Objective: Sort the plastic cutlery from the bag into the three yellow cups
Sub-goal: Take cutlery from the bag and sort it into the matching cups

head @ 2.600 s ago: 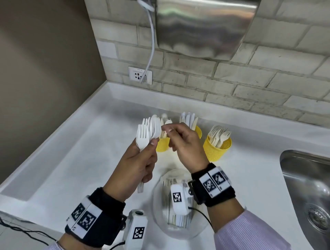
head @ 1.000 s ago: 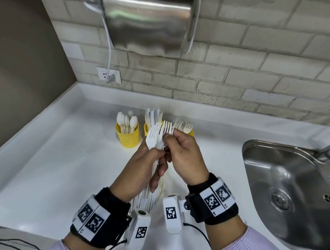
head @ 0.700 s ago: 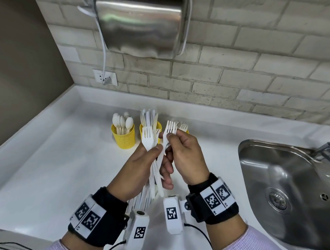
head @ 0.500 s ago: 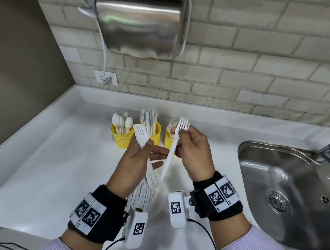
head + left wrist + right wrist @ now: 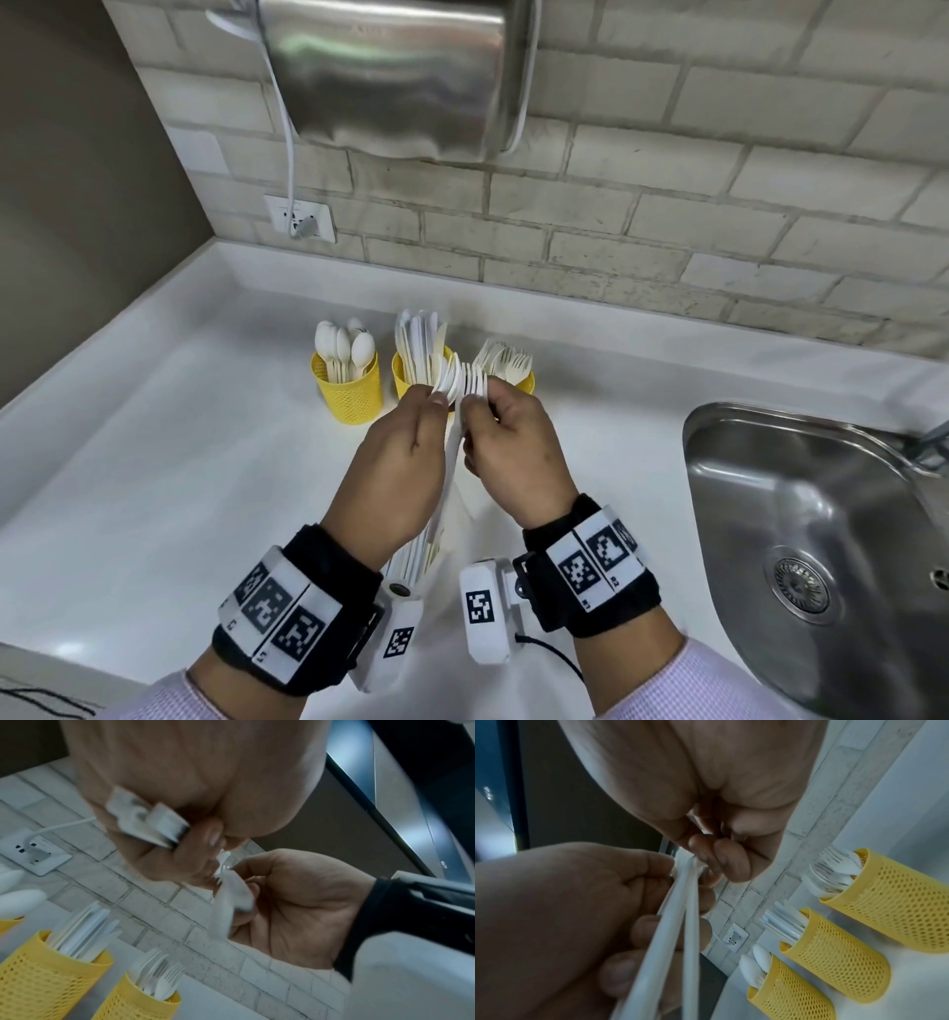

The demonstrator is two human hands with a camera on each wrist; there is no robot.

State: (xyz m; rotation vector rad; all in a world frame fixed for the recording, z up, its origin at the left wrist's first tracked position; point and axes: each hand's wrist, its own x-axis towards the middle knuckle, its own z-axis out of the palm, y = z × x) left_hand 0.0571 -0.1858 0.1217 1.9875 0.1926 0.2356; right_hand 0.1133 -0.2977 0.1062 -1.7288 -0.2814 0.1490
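While a steel sink [image 5: 801, 539] fills the right of the head view, the white counter [image 5: 154, 462] spreads across the left. Three yellow cups stand in a row at centre: the spoon cup [image 5: 349, 393] leftmost, the knife cup [image 5: 403, 372] in the middle, the fork cup [image 5: 525, 383] partly hidden behind your hands. Just below them, your left hand [image 5: 395, 462] grips a bundle of white cutlery [image 5: 459, 380], fingers curled round the handles. Your right hand [image 5: 513, 452] pinches the fanned heads at the bundle's top.
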